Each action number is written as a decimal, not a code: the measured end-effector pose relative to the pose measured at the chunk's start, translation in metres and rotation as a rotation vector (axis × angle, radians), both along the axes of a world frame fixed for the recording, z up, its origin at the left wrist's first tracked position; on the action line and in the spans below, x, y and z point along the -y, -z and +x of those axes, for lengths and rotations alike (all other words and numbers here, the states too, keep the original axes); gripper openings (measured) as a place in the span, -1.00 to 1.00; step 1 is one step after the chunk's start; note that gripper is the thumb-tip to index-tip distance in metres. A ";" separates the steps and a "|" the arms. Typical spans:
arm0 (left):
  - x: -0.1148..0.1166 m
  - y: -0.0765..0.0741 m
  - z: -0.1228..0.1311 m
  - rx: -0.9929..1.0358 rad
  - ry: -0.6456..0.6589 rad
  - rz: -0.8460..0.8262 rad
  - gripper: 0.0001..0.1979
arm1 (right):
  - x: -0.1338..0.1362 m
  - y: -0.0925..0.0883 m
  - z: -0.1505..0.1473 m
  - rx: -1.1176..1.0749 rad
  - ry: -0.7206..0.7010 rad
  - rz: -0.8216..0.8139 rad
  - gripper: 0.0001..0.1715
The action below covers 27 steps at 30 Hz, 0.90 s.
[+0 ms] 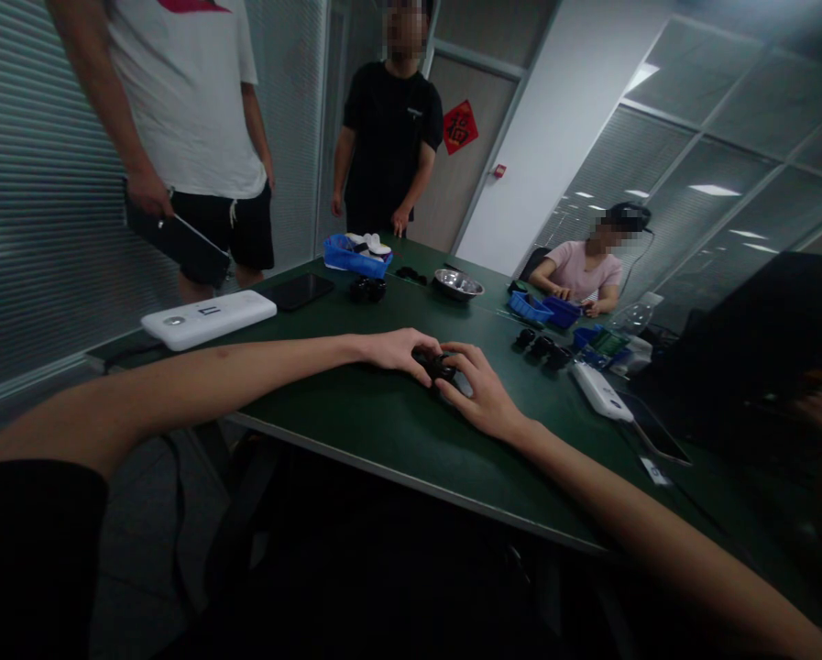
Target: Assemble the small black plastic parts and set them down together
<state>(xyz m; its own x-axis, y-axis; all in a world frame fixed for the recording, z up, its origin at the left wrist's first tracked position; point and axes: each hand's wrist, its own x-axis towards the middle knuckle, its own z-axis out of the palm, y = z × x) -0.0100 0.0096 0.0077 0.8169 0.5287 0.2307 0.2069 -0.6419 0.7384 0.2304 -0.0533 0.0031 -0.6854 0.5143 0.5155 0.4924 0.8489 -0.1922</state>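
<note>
Both my hands meet over the middle of the green table. Between them is a small, rounded, glossy black object; its exact kind is too dark to make out. My left hand grips it from the left, thumb and fingers curled round its edge. On the other side my right hand has bent fingers closed on its top and right side. The object rests on or just above the tabletop; I cannot tell which. Similar dark round pieces lie farther back, left of a shiny metal bowl.
A white device and a black phone lie at the left. Behind stands a blue basket with white items. To the right are black round pieces, blue bins and another white device. Two people stand across; another sits working.
</note>
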 end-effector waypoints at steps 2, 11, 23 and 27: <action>0.000 0.000 0.000 0.012 -0.005 -0.006 -0.51 | 0.000 0.000 0.000 -0.001 -0.001 0.006 -0.78; -0.004 0.005 0.002 0.056 -0.027 -0.058 -0.50 | -0.001 0.001 0.000 0.012 -0.008 0.014 -0.76; 0.000 0.000 0.000 0.019 0.066 0.015 -0.40 | -0.001 0.001 0.001 0.007 -0.003 0.002 -0.72; 0.000 0.000 0.001 0.022 0.041 -0.007 -0.44 | -0.001 0.001 0.000 0.024 -0.001 0.003 -0.71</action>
<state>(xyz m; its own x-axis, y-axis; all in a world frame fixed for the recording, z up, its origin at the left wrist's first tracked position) -0.0088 0.0098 0.0073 0.8325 0.4968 0.2450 0.1645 -0.6441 0.7470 0.2306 -0.0524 0.0021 -0.6981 0.5122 0.5003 0.4958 0.8499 -0.1782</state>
